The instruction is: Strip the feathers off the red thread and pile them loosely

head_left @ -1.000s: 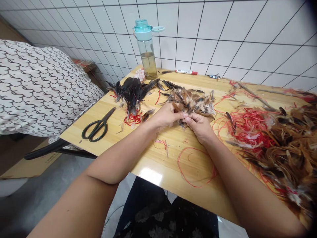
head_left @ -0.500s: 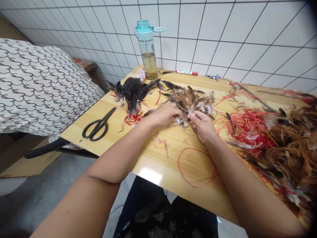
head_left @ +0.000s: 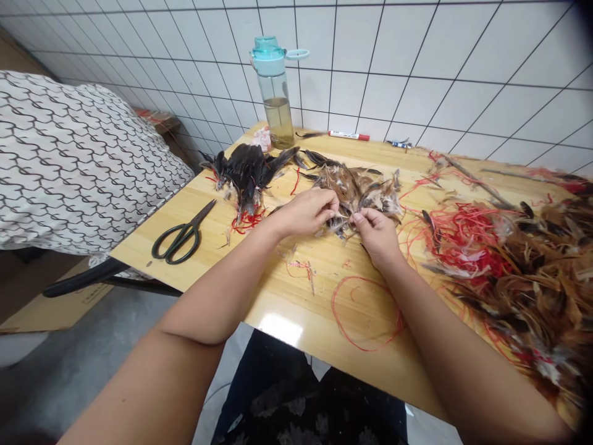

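Both my hands meet over a pile of brown feathers (head_left: pixel 361 188) in the middle of the wooden table (head_left: pixel 296 303). My left hand (head_left: pixel 308 211) is closed in a pinch on a few feathers at the pile's near edge. My right hand (head_left: pixel 376 232) is also pinched, holding feathers right beside the left fingertips. A loop of red string (head_left: pixel 365 312) lies on the table just below my right wrist.
Black scissors (head_left: pixel 182 235) lie at the table's left edge. A bunch of black feathers (head_left: pixel 245 170) sits behind them, a water bottle (head_left: pixel 276 93) and a red-capped marker (head_left: pixel 348 135) by the tiled wall. A big heap of brown feathers and red string (head_left: pixel 514 259) fills the right side. A patterned cushion (head_left: pixel 78 167) is left.
Both hands have shifted slightly up and towards the pile, with the fingertips working closer together on the feathers. The rest of the table looks the same.
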`<state>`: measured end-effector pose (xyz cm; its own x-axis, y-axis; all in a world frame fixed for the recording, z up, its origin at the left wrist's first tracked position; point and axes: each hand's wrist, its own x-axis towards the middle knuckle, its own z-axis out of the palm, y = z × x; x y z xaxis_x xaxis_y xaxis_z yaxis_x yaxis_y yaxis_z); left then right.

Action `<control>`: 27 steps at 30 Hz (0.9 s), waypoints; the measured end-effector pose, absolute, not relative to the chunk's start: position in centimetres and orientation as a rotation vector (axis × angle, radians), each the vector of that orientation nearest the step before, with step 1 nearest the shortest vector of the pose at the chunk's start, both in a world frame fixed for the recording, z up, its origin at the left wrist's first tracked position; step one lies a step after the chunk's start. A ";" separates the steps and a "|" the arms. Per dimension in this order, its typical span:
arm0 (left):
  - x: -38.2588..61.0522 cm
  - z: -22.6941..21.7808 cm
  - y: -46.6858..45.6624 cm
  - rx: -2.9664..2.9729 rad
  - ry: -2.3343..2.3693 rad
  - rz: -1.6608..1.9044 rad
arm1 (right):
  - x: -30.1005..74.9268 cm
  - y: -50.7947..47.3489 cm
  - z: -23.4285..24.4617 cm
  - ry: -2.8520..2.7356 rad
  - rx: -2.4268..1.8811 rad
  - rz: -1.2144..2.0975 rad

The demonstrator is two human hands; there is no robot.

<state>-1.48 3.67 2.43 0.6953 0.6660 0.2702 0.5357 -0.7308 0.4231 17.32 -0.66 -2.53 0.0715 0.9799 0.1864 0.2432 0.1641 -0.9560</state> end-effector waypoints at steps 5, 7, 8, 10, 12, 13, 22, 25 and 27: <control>-1.2 2.9 3.0 2.526 0.990 0.645 | 17.6 -0.5 -2.7 -1.498 -1.350 0.707; -1.2 3.0 2.9 2.530 0.989 0.665 | 17.7 -0.5 -2.8 -1.514 -1.365 0.670; -1.1 3.0 2.9 2.534 0.989 0.671 | 17.7 -0.5 -2.8 -1.517 -1.368 0.660; -1.1 2.9 2.9 2.545 0.987 0.683 | 17.7 -0.5 -2.9 -1.524 -1.372 0.647; -1.0 2.8 2.9 2.557 0.977 0.695 | 17.7 -0.5 -2.8 -1.537 -1.376 0.632; -0.9 2.8 2.9 2.561 0.973 0.702 | 17.7 -0.5 -2.8 -1.543 -1.379 0.623; -0.5 2.4 2.8 2.654 1.000 0.714 | 17.7 -0.5 -2.9 -1.517 -1.366 0.685; -0.5 2.4 2.8 2.684 1.013 0.714 | 17.6 -0.5 -2.9 -1.511 -1.359 0.732; -0.5 2.5 2.8 2.695 1.017 0.714 | 17.6 -0.5 -2.9 -1.510 -1.352 0.748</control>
<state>-0.49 2.79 2.46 0.6520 0.6592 0.3747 0.5760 -0.7519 0.3207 17.60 -0.50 -2.95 0.0532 0.9684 0.2436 0.3924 0.2041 -0.8969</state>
